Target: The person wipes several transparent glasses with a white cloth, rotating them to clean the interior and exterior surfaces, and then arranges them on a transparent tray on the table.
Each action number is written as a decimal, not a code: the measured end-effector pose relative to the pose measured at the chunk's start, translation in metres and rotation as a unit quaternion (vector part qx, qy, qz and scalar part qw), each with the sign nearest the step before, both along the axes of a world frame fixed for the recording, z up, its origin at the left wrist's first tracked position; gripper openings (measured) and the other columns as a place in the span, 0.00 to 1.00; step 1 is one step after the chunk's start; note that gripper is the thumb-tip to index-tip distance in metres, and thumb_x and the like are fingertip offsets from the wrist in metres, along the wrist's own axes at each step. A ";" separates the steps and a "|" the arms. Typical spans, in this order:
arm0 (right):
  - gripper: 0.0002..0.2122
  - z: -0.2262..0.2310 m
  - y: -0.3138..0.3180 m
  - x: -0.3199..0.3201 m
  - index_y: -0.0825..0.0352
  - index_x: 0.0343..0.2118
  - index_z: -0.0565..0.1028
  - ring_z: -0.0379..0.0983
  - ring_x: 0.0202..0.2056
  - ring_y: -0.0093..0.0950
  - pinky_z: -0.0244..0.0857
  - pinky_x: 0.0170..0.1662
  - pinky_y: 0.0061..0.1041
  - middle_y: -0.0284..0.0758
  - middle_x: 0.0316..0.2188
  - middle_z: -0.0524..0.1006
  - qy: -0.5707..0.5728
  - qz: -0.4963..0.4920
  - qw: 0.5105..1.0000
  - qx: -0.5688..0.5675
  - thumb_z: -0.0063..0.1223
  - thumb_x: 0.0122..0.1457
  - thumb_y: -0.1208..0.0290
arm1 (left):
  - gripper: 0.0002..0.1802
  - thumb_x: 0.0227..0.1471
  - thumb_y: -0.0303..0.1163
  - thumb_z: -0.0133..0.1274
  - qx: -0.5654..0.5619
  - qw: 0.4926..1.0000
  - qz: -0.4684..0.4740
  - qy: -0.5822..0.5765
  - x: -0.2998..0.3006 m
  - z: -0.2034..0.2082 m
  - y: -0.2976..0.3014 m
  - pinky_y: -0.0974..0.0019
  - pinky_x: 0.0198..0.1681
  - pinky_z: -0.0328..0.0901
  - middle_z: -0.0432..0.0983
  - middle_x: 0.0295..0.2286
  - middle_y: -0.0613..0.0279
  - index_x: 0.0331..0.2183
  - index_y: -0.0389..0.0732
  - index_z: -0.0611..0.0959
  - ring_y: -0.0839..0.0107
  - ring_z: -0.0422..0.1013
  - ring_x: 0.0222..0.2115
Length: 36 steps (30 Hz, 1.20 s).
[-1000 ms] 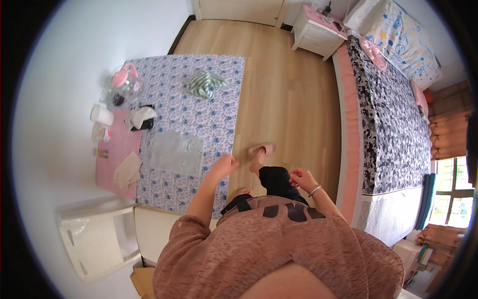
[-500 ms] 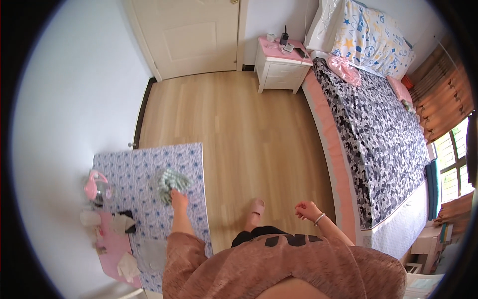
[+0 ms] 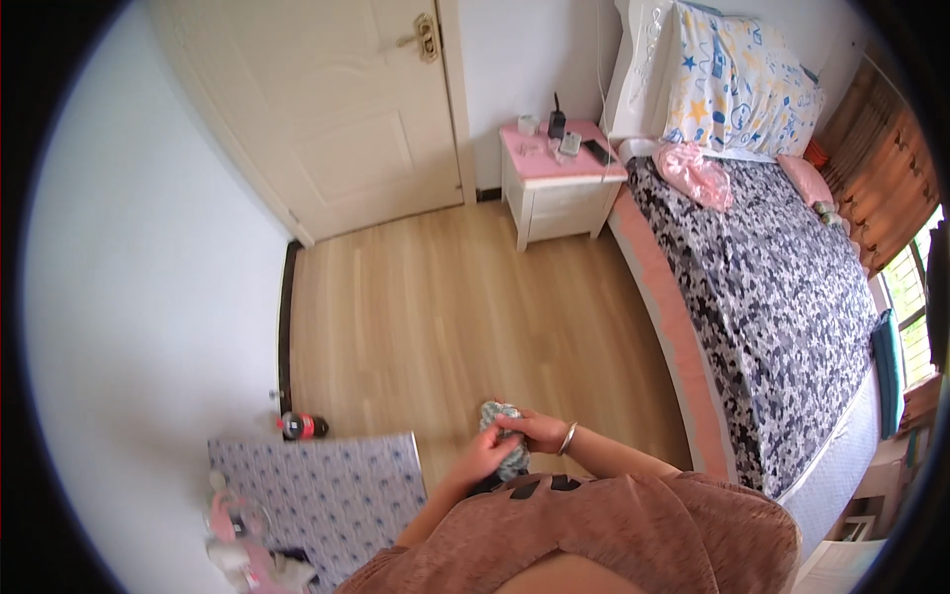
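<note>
A bunched grey-green and white striped cloth (image 3: 513, 461) is gathered up in front of my body, over the floor. My left hand (image 3: 485, 452) closes around it from the left side. From the right, my right hand (image 3: 539, 431), with a silver bracelet at the wrist, grips its upper part. The two hands are close together, and their fingers partly cover the cloth. To the left stands a table with a blue-patterned white cover (image 3: 336, 495), apart from both hands.
A dark bottle with a red label (image 3: 305, 427) stands by the table's far edge. Pink and white things (image 3: 237, 525) crowd its left side. A bed with a patterned sheet (image 3: 762, 317) runs along the right. Ahead are a white nightstand (image 3: 559, 203) and a closed door (image 3: 346, 119).
My left hand has lifted the striped cloth off the table and brought it right, before my body. My right hand has come in and taken hold too. The view has tilted up.
</note>
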State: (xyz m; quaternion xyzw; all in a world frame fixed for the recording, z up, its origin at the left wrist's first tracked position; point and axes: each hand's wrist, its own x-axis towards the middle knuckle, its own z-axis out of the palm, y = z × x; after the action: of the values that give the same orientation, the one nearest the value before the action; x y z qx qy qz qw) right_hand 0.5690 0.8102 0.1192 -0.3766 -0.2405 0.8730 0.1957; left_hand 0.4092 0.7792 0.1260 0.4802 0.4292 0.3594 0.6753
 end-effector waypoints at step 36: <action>0.15 0.065 0.551 0.097 0.73 0.32 0.73 0.70 0.26 0.20 0.64 0.29 0.18 0.32 0.25 0.74 -0.106 -0.181 0.977 0.028 0.48 0.53 0.63 | 0.12 0.49 0.36 0.48 0.404 0.840 0.161 0.323 -0.038 0.210 0.830 0.70 0.35 0.62 0.74 0.29 0.59 0.32 0.37 0.77 0.71 0.69 0.31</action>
State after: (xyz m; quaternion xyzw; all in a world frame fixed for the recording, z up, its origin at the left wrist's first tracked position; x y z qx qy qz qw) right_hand 0.6662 1.3612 0.1842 -0.4988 -0.2116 0.7712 0.3342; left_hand 0.3711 1.6088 0.3365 0.7235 0.5113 0.4288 0.1769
